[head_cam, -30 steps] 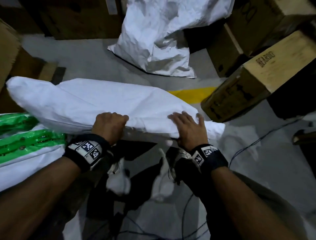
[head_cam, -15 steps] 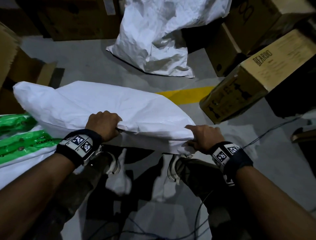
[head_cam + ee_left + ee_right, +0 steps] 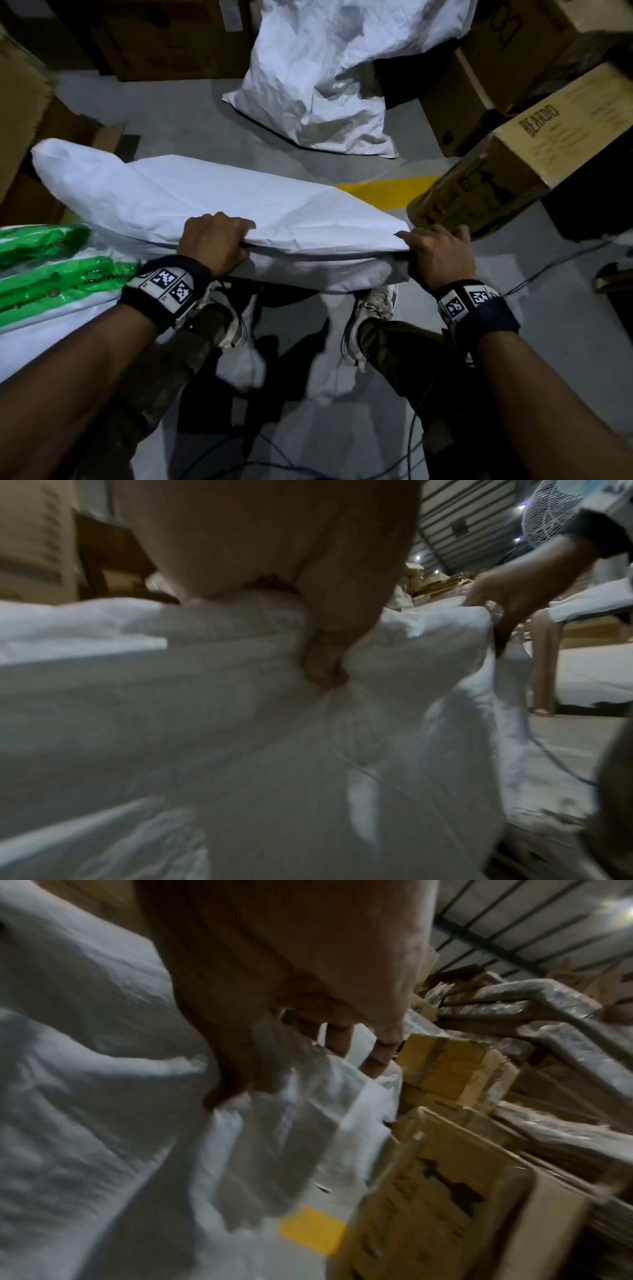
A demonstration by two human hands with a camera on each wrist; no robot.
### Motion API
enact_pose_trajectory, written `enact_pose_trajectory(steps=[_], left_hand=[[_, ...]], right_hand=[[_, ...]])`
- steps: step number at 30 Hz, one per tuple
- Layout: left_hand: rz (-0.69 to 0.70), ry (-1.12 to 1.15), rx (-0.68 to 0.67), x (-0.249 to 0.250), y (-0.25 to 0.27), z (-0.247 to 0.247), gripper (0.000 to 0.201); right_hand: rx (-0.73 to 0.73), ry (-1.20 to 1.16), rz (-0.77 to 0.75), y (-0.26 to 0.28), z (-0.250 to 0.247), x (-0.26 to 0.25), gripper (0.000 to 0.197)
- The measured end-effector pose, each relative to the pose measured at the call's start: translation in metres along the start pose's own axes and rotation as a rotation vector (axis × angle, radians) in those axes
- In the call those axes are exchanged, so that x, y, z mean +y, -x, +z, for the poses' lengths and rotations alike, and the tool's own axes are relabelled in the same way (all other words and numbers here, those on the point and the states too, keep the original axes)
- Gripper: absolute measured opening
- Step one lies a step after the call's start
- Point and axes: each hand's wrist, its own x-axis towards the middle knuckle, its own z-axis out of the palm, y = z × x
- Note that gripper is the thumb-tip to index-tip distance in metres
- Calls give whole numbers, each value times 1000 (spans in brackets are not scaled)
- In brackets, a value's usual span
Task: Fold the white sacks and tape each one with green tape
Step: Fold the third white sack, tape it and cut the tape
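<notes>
A folded white sack (image 3: pixel 239 205) is held level above the floor in front of me. My left hand (image 3: pixel 215 243) grips its near edge around the middle, fingers curled over the fabric, and the left wrist view shows the left hand (image 3: pixel 325 666) bunching the cloth. My right hand (image 3: pixel 435 253) grips the sack's right end at the near corner; in the right wrist view the right hand (image 3: pixel 308 1042) has fabric between thumb and fingers. A stack of white sacks bound with green tape (image 3: pixel 58 274) lies at the left.
Another crumpled white sack (image 3: pixel 325 75) lies on the floor ahead. Cardboard boxes (image 3: pixel 513 164) crowd the right side, more boxes stand at the back and left. A yellow floor line (image 3: pixel 380 192) runs under the sack. Cables (image 3: pixel 534 274) trail on the floor by my shoes.
My right hand slid from pressing flat on the sack's middle out to its right end and took hold of the corner. The sack is stretched wider between both hands.
</notes>
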Motion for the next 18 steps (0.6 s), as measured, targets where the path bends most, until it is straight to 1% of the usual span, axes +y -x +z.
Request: enact_pose_trajectory(steps=[1, 2, 3, 5, 6, 7, 8, 9, 10, 11, 12, 14, 15, 16, 17, 18], left_hand=[[-1, 6, -1, 6, 1, 3, 41], [-2, 26, -7, 10, 3, 8, 40], [-3, 49, -15, 15, 6, 10, 41], [-1, 80, -2, 21, 10, 14, 38], [13, 91, 24, 24, 12, 15, 34], [35, 102, 45, 27, 16, 13, 32], [63, 97, 32, 29, 19, 11, 30], [84, 84, 13, 30, 23, 9, 29], [105, 68, 17, 28, 25, 11, 30], [157, 60, 52, 25, 27, 13, 29], [199, 68, 68, 20, 26, 13, 27], [224, 104, 87, 1, 20, 17, 26], [248, 121, 106, -14, 17, 18, 29], [267, 110, 130, -32, 12, 18, 37], [255, 68, 150, -54, 8, 17, 50], [201, 24, 156, -79, 4, 18, 65]], right_hand=[[-21, -8, 59, 1, 0, -4, 54], [-48, -9, 88, 2, 0, -12, 62], [-80, -10, 71, 4, 0, -24, 74], [-112, -16, -32, 6, 3, -56, 99], [-91, -26, -84, 6, 7, -72, 103], [-61, -43, -132, 3, 12, -86, 102], [-23, -73, -171, -1, 16, -98, 96], [30, -110, -199, -4, 20, -107, 83], [85, -139, -218, -8, 23, -115, 63], [131, -149, -234, -10, 25, -121, 43], [147, -148, -243, -11, 26, -124, 32], [132, -137, -258, -13, 26, -128, 24], [119, -130, -258, -13, 24, -127, 24], [117, -130, -248, -13, 23, -126, 24], [125, -132, -237, -14, 24, -122, 25], [121, -132, -226, -14, 23, -119, 26]])
